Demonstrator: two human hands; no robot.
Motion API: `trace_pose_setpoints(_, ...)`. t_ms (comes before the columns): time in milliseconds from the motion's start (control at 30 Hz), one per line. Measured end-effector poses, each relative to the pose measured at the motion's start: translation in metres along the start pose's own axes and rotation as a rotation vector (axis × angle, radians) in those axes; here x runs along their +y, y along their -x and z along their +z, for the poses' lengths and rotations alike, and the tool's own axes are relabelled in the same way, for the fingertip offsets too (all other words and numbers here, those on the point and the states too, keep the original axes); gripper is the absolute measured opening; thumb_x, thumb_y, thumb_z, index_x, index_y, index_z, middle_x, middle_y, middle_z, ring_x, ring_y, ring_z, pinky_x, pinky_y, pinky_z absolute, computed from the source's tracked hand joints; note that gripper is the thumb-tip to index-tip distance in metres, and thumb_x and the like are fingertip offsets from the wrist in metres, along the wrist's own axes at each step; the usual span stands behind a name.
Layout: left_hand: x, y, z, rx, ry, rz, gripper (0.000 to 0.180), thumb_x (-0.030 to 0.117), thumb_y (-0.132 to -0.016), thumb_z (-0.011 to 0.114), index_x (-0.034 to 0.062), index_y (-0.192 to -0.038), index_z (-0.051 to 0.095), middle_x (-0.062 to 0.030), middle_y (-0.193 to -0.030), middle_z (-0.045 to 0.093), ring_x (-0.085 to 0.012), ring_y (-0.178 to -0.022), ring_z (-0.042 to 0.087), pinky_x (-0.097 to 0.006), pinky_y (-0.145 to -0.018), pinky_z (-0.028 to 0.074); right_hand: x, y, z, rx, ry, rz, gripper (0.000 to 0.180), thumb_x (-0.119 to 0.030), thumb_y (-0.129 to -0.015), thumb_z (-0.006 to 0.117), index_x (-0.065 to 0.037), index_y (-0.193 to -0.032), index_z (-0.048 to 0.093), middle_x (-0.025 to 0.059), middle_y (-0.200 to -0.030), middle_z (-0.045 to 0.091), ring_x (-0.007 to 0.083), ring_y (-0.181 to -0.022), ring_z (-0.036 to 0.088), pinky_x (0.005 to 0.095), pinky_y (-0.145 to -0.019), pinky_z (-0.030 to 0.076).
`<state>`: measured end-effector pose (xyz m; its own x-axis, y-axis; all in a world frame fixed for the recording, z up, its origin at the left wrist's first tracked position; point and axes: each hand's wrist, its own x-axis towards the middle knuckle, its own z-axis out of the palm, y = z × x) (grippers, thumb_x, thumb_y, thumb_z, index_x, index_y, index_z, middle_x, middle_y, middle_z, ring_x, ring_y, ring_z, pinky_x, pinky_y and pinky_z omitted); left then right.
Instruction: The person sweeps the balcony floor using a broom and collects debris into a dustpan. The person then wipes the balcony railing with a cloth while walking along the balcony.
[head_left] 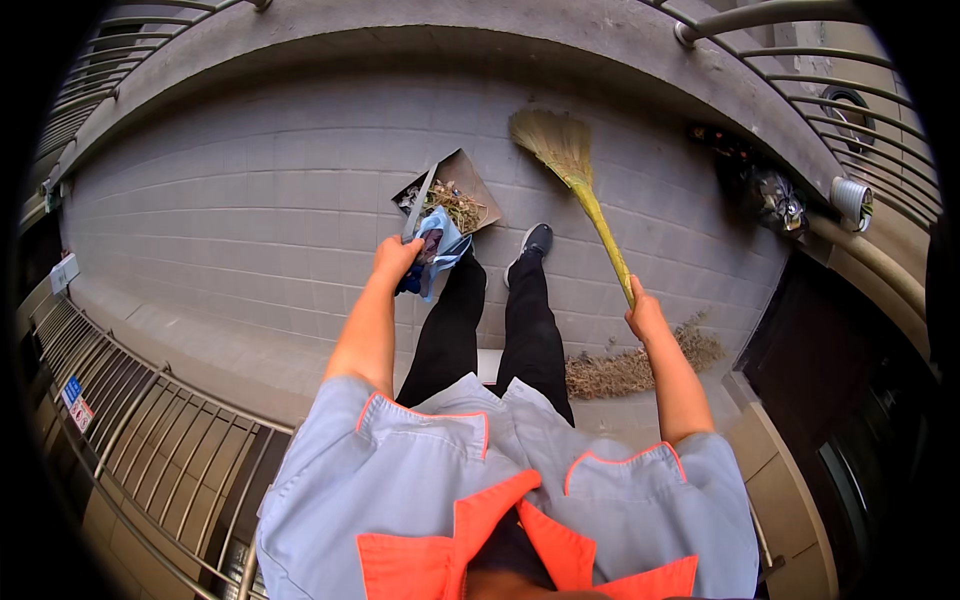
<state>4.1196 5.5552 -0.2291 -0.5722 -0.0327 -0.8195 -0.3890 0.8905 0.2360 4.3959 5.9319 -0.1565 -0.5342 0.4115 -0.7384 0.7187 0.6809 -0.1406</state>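
While both arms are stretched forward, the left hand (395, 257) is clenched around the dustpan (452, 195) handle and a blue bag (440, 248), and the right hand (645, 318) grips the straw broom (572, 165). Dry sweepings (630, 368) are heaped on the paved walkway (250, 200) near the railing (150, 450).

Shirt (420, 480): pale blue-grey, short sleeves, orange piping on 2 chest pockets | collar (500, 545): bright orange (wide lapels) | trousers (490, 330): black | shoe (536, 240): dark, light sole | forearms bare
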Motion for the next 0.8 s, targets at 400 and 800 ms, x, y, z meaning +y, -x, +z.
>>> trace_pose_setpoints(400,0.012,-0.052,0.009,0.041,-0.168,0.104,0.056,0.046,-0.069,0.060,-0.0020,-0.098,0.060,-0.0211,-0.094,0.063,-0.0326,-0.089,0.061,-0.039,-0.077,0.047,-0.039,-0.012,-0.046,0.099,0.014,0.035,0.071,0.001,-0.072,0.051,-0.014,-0.137,0.025,0.0260,-0.079,0.059,0.0401,-0.076,0.058,0.0464,-0.066,0.046)
trace_pose_setpoints(800,0.033,-0.056,-0.006,0.008,-0.099,0.089,0.057,0.050,-0.071,0.063,-0.0041,-0.088,0.060,-0.0200,-0.081,0.064,-0.0282,-0.072,0.064,-0.037,-0.064,0.051,0.006,0.081,-0.048,0.015,-0.010,0.008,0.075,0.006,-0.070,0.050,-0.020,-0.137,0.029,0.0231,-0.078,0.058,0.0360,-0.072,0.059,0.0412,-0.065,0.046)
